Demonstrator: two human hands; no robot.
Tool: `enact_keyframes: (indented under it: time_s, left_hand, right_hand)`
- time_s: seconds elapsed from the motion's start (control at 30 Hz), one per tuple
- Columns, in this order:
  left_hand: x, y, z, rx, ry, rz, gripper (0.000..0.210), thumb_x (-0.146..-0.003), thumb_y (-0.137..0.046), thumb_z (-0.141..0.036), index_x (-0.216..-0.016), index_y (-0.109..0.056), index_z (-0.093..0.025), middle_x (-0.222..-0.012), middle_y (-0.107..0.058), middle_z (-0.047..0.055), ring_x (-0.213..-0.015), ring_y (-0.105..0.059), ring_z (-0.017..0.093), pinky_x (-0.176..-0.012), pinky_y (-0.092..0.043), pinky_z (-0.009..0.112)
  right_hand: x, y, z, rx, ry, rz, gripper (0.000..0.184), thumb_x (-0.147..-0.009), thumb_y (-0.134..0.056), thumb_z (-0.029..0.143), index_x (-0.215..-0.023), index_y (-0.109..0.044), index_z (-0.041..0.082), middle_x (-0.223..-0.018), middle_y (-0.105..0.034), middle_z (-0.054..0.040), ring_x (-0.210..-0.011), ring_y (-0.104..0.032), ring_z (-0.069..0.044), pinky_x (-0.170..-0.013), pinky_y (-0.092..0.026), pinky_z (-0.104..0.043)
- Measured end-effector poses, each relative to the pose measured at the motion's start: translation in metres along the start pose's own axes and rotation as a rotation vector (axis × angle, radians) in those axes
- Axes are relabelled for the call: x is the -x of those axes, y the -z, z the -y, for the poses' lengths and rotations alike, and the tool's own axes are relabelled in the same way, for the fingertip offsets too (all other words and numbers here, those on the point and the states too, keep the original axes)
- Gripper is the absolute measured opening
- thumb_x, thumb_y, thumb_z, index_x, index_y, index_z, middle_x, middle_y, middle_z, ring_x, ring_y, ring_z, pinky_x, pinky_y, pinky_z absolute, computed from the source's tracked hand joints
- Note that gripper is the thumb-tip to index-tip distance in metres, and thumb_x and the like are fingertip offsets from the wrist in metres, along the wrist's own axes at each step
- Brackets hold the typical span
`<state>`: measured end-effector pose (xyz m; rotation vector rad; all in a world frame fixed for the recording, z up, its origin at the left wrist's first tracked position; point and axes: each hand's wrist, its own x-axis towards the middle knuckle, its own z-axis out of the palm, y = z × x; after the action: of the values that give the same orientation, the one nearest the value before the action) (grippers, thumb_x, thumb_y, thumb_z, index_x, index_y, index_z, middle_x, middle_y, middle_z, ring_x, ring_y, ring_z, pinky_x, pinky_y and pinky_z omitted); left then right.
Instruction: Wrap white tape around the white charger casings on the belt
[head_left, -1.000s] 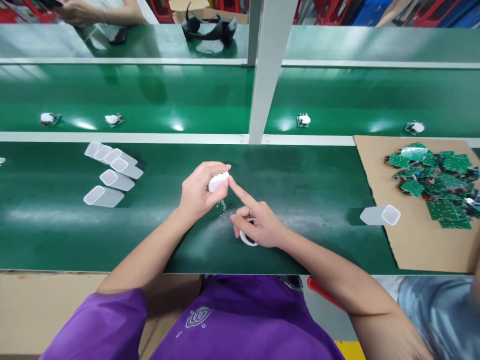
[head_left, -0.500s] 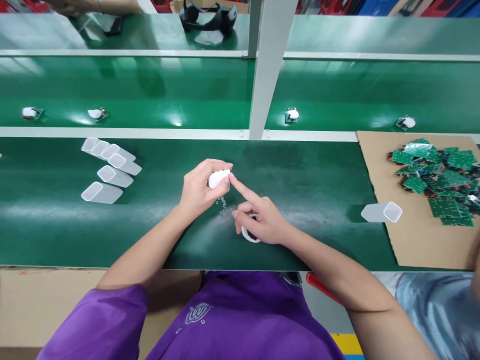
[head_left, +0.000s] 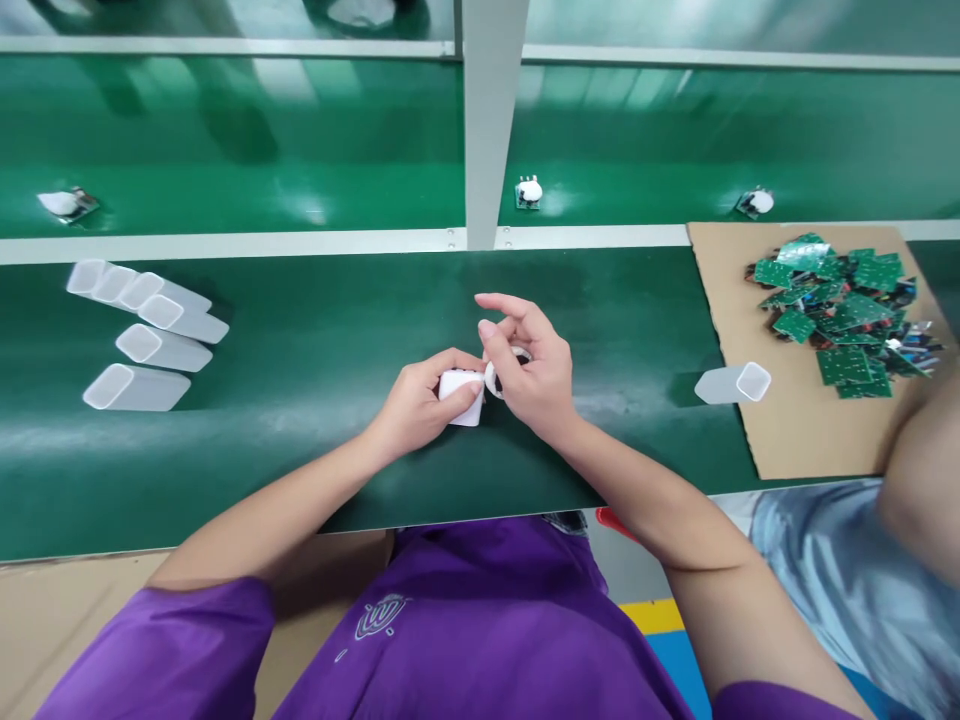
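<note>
My left hand (head_left: 420,405) is closed around a small white plastic housing (head_left: 463,400), low over the green bench. Close beside it is my right hand (head_left: 532,370), its palm side turned partly towards me. Its lower fingers curl around a white ring (head_left: 493,380), which looks like a narrow roll of tape, while the index finger stretches out free. The ring's far side is partly covered by the fingers. The two hands nearly meet at the housing's right end.
Several translucent white sleeves (head_left: 154,388) lie at the left. Another sleeve (head_left: 731,383) rests by a cardboard sheet (head_left: 780,440) bearing a heap of green circuit boards (head_left: 855,310). Behind a pale rail, small boards with white tops (head_left: 529,192) sit beside a grey post (head_left: 491,120). A person's arm (head_left: 926,470) is at right.
The left hand has come lower with the housing, which is turned differently. My right hand has risen with the ring, its index finger off the housing. White specks on the bench no longer show.
</note>
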<state>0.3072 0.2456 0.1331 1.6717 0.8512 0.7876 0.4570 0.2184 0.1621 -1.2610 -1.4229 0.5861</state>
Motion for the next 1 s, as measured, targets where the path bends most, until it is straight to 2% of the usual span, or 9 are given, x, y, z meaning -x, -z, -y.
enact_keyframes:
  time_s: [0.23, 0.4, 0.6, 0.77, 0.9, 1.0]
  left_hand:
    - [0.001, -0.001, -0.002, 0.011, 0.025, 0.04, 0.023, -0.081, -0.058, -0.035, -0.092, -0.067, -0.017, -0.073, -0.068, -0.001, -0.058, -0.054, 0.01, -0.055, -0.042, 0.02]
    - [0.002, -0.001, -0.002, -0.007, -0.001, 0.035, 0.021, -0.083, -0.057, -0.035, -0.092, -0.066, -0.018, -0.072, -0.066, -0.002, -0.057, -0.053, 0.009, -0.054, -0.041, 0.02]
    - [0.006, -0.002, 0.0, -0.043, -0.074, 0.039, 0.019, -0.085, -0.055, -0.033, -0.096, -0.062, -0.018, -0.081, -0.068, 0.0, -0.067, -0.061, 0.012, -0.063, -0.046, 0.023]
    - [0.009, -0.006, 0.002, 0.041, -0.028, 0.083, 0.019, -0.083, -0.057, -0.027, -0.101, -0.055, -0.02, -0.082, -0.069, -0.001, -0.073, -0.068, 0.015, -0.07, -0.052, 0.027]
    - [0.01, -0.009, 0.001, 0.052, 0.019, 0.061, 0.016, -0.081, -0.056, -0.028, -0.096, -0.053, -0.021, -0.077, -0.067, -0.001, -0.063, -0.066, 0.014, -0.065, -0.051, 0.028]
    - [0.01, -0.012, 0.0, -0.001, -0.006, 0.008, 0.013, -0.079, -0.054, -0.026, -0.091, -0.051, -0.021, -0.076, -0.065, 0.0, -0.068, -0.064, 0.016, -0.064, -0.05, 0.028]
  right_hand:
    - [0.003, -0.001, -0.001, 0.042, 0.07, 0.008, 0.016, -0.097, -0.054, 0.029, -0.107, -0.065, 0.023, -0.063, -0.055, 0.0063, -0.054, -0.052, -0.01, -0.058, -0.047, -0.024]
    - [0.002, -0.002, -0.004, 0.064, 0.034, 0.028, 0.016, -0.097, -0.053, 0.03, -0.104, -0.066, 0.022, -0.066, -0.059, 0.0051, -0.057, -0.055, -0.01, -0.061, -0.049, -0.024]
    - [0.002, -0.003, -0.004, -0.017, 0.051, 0.026, 0.014, -0.096, -0.053, 0.024, -0.1, -0.067, 0.022, -0.078, -0.066, 0.0036, -0.064, -0.06, -0.01, -0.065, -0.049, -0.024]
    - [0.003, -0.004, -0.004, -0.008, -0.004, 0.024, 0.015, -0.095, -0.052, 0.024, -0.099, -0.067, 0.023, -0.087, -0.069, 0.0018, -0.07, -0.063, -0.011, -0.068, -0.051, -0.026]
    - [0.004, -0.006, -0.006, 0.05, -0.032, 0.023, 0.018, -0.096, -0.049, 0.025, -0.1, -0.066, 0.023, -0.087, -0.069, 0.0008, -0.07, -0.062, -0.012, -0.069, -0.052, -0.027]
    - [0.004, -0.008, -0.008, 0.07, 0.0, 0.004, 0.019, -0.096, -0.047, 0.024, -0.1, -0.066, 0.023, -0.084, -0.068, 0.0012, -0.067, -0.061, -0.012, -0.068, -0.052, -0.027]
